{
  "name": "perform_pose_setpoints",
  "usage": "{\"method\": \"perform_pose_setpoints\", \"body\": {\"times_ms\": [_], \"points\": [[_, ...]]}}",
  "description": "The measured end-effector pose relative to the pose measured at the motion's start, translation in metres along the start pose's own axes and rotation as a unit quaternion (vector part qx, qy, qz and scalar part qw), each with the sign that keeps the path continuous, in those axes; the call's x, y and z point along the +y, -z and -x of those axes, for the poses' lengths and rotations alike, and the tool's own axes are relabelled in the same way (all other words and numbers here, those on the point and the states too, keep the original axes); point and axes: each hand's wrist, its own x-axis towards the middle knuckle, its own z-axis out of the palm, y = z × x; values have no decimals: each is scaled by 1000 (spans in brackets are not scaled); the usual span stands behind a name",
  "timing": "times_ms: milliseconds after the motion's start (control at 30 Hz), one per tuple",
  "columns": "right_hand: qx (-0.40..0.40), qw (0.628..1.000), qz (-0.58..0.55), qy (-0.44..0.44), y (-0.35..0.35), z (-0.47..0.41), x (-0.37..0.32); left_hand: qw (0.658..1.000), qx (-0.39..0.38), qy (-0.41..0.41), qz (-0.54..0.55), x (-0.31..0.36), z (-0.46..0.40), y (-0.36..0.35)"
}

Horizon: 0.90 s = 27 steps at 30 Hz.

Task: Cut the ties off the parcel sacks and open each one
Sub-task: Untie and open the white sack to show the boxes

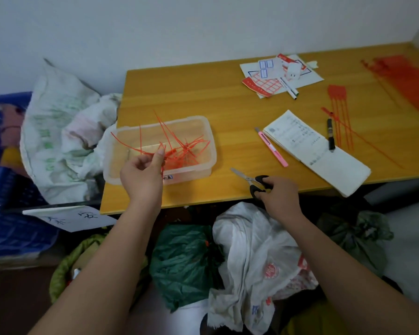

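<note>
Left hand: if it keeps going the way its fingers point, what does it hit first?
Probably the clear plastic tub: the left hand, pinching an orange tie, points up and forward over its near rim. Depth is unclear.

Wooden tabletop (228, 102) bearing a pink utility knife (273, 148) just beside an open printed booklet (315, 151), a black pen (331, 134) lying on the booklet, and, toward the far edge, label sheets (264, 85) with a white marker (289, 89).
</note>
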Motion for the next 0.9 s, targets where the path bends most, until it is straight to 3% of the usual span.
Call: {"method": "perform_pose_setpoints", "body": {"times_ms": [267,333,400,467,533,633,733,900], "points": [[7,1000,-30,-1,-26,-13,-8,990,25,121,69,0,-43,-15],[21,999,-29,0,-29,-17,-8,990,44,129,38,-2,-46,-18],[37,999,-17,2,-32,-21,-8,996,59,49,-41,-5,-39,-18],[51,999,-4,3,-36,-25,-8,990,60,-90,-91,-12,-24,-16],[74,997,2,9,-40,-29,-7,968,26,-221,-114,-25,-9,-16],[93,996,-3,14,-48,-37,-7,925,-58,-344,-154,-49,11,-21],[87,996,-15,13,-51,-41,-4,888,-151,-385,-202,-68,30,-27],[85,994,-64,35,-48,-39,2,872,-238,-362,-228,-91,43,-39]]}}
